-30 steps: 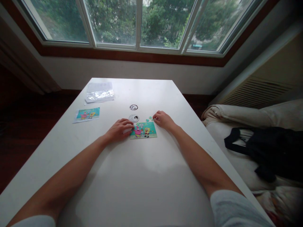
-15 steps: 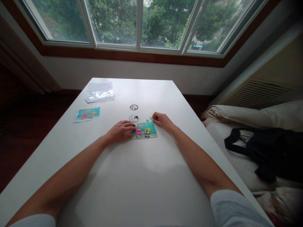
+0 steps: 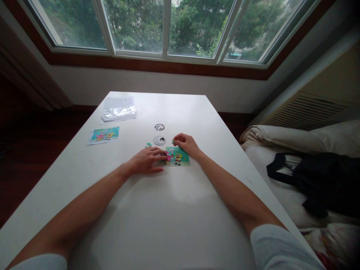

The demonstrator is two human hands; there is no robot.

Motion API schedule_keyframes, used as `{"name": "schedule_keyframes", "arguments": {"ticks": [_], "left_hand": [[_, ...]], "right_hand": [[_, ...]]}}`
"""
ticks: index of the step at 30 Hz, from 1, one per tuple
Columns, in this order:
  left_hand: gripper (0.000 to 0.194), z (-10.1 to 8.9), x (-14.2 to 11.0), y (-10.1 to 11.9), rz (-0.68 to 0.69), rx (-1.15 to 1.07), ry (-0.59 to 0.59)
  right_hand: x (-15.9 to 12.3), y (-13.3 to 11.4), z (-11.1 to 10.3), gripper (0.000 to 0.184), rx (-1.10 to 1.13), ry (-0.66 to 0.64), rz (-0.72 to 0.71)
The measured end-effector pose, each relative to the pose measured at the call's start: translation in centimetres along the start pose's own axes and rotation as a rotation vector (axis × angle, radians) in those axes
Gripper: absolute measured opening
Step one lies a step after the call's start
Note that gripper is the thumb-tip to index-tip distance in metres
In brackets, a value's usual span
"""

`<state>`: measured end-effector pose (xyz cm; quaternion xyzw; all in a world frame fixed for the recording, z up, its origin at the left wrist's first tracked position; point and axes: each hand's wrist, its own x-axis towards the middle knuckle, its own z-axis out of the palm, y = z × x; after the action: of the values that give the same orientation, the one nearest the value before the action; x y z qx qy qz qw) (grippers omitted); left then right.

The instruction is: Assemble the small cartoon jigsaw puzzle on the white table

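A partly assembled jigsaw puzzle (image 3: 184, 160) with cartoon figures on a teal ground lies flat on the white table. My left hand (image 3: 147, 160) rests over its left end, palm down and fingers apart, covering that edge. Above the puzzle's top edge, my right hand (image 3: 187, 144) pinches a small puzzle piece (image 3: 173, 142) between thumb and fingertips. A few loose teal pieces (image 3: 148, 144) lie just beyond my left hand.
A printed picture sheet (image 3: 104, 135) with the same figures lies at the left. Behind it is a clear plastic bag with papers (image 3: 119, 108). Two round inserts (image 3: 159, 140) are set in the table (image 3: 157, 221). Dark clothing (image 3: 323, 180) lies on a seat at the right.
My right hand has moved left along the puzzle's top edge, with a piece in its fingertips. The puzzle has shifted slightly right. Loose pieces now show beyond my left hand.
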<state>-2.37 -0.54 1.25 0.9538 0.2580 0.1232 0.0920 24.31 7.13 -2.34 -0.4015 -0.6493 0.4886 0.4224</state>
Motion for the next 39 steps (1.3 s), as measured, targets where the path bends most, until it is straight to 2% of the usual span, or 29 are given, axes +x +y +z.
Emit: {"name": "schedule_keyframes", "arguments": {"ticks": [2, 6, 8, 12, 21, 27, 39], "left_hand": [[0.052, 0.0, 0.0, 0.0, 0.011, -0.02, 0.001], [0.045, 0.0, 0.1, -0.1, 0.04, -0.09, 0.021], [0.042, 0.0, 0.2, -0.1, 0.05, -0.107, 0.033], [0.041, 0.0, 0.2, -0.2, 0.075, -0.116, 0.051], [0.037, 0.0, 0.3, 0.0, 0.073, -0.126, 0.085], [0.038, -0.1, 0.3, 0.0, 0.069, -0.13, 0.07], [0.037, -0.1, 0.5, -0.1, 0.072, -0.133, 0.055]], "right_hand": [[-0.2, -0.3, 0.3, 0.025, -0.036, -0.021, 0.008], [-0.7, -1.1, 1.0, 0.016, -0.346, -0.013, -0.08], [-0.9, -1.5, 1.6, 0.014, -0.425, -0.03, -0.121], [-1.3, -1.9, 2.4, 0.011, -0.427, -0.099, -0.113], [-1.3, -1.6, 2.4, 0.006, -0.467, -0.122, -0.113], [-1.0, -1.4, 2.5, 0.004, -0.655, -0.075, -0.227], [-0.9, -0.5, 2.7, 0.007, -0.802, -0.095, -0.321]]}}
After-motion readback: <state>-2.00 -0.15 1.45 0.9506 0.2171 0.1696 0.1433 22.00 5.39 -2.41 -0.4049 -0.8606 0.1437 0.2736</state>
